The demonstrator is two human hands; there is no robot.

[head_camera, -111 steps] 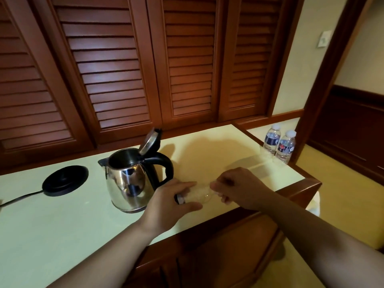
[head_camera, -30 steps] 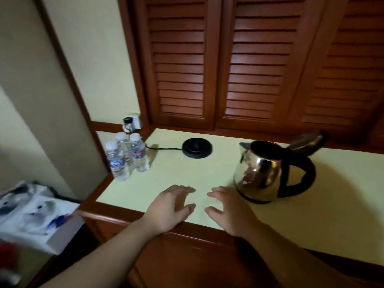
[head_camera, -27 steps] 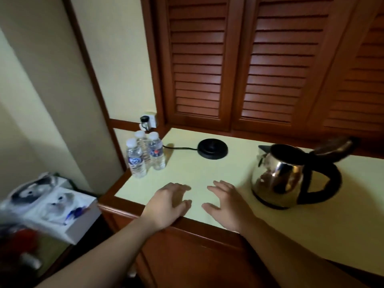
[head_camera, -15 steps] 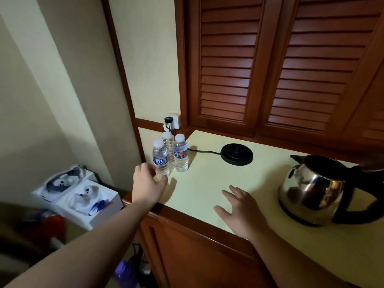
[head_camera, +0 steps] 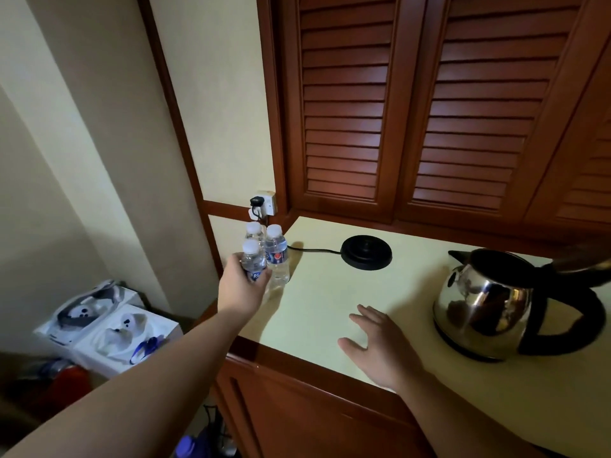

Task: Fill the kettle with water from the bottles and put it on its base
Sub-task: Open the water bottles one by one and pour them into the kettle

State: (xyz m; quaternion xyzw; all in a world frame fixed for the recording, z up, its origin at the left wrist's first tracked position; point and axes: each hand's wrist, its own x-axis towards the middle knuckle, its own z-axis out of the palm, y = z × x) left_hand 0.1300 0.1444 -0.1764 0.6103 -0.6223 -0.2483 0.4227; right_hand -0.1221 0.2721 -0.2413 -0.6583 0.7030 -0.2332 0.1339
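Left hand [head_camera: 241,290] has reached the nearest bottle [head_camera: 254,263], fingers wrapped around it; right hand [head_camera: 380,350] stays flat, fingers relaxed.

- My left hand [head_camera: 242,290] covered the lower part of the nearest bottle [head_camera: 253,263], so its label was mostly hidden.
- The rear bottle [head_camera: 254,230] showed little but its cap.
- The kettle's [head_camera: 486,302] open lid [head_camera: 585,267] was blurred and cut off by the right edge.
- The boxes' [head_camera: 105,322] print was too small to read.
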